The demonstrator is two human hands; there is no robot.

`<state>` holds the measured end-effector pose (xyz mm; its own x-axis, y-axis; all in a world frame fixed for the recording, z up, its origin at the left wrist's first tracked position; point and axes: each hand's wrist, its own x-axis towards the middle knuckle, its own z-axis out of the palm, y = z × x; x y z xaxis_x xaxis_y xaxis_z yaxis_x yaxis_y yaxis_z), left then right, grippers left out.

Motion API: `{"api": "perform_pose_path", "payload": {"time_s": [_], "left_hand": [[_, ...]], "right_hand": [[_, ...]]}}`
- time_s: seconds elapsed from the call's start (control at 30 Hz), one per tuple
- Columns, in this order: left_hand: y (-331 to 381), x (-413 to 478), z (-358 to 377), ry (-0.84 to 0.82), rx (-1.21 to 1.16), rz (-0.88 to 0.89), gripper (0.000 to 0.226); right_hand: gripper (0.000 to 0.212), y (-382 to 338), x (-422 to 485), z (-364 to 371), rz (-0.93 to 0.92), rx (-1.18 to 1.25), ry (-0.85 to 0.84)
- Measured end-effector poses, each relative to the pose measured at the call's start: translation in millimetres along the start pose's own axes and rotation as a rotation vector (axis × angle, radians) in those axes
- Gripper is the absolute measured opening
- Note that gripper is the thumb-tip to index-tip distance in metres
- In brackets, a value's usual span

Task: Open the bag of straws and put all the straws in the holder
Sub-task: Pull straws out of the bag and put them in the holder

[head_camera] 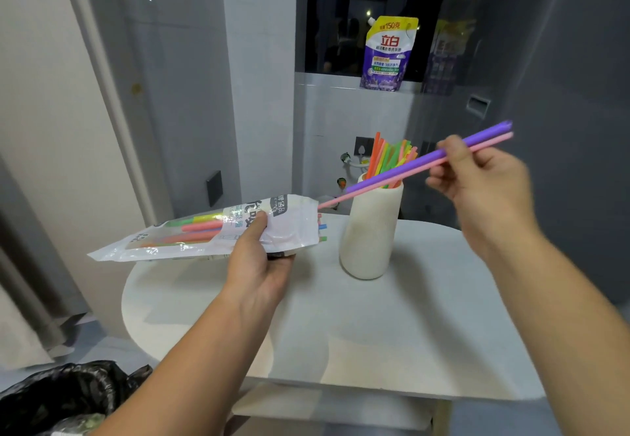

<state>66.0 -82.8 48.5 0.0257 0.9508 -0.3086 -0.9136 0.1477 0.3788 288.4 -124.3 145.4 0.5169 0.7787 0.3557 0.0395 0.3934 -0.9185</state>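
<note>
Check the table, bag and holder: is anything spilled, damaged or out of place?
Nothing stands out. The holder stands on the table; the left hand holds the open bag, and the right hand holds two straws.

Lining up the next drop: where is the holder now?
Head view, right of centre: the holder stands on the table, just right of the bag in the left hand, under the straws the right hand holds.

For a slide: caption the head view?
Right hand holds two straws near the holder; left hand grips the bag.
</note>
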Motion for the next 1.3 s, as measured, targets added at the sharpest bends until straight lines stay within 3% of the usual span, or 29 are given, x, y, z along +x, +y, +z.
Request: {"api": "perform_pose_path", "payload": {"time_s": [0.3,0.77,1.0,1.3], "left_hand": [[-11.8,2.3,1.6,-0.005,0.021,0.010,0.037],[-14.0,0.7,3.7,-0.016,0.035,0.007,0.039],[-13.6,-3.6,4.7,-0.019,0.031,-0.001,0.038],[-11.4,-5.6,5.9,-0.018,0.022,-0.004,0.038]], "right_hand": [[0.017,-18.2,11.2,-13.8,-0.284,-0.255,0.134],[0.016,-40.5,12.6,-15.4,-0.418,-0.318,0.161],[0.006,-35.6,21.3,-1.3,-0.356,-0.478,-0.038],[0.024,-13.3,42.5,26.6,-0.220,-0.787,-0.231]]}}
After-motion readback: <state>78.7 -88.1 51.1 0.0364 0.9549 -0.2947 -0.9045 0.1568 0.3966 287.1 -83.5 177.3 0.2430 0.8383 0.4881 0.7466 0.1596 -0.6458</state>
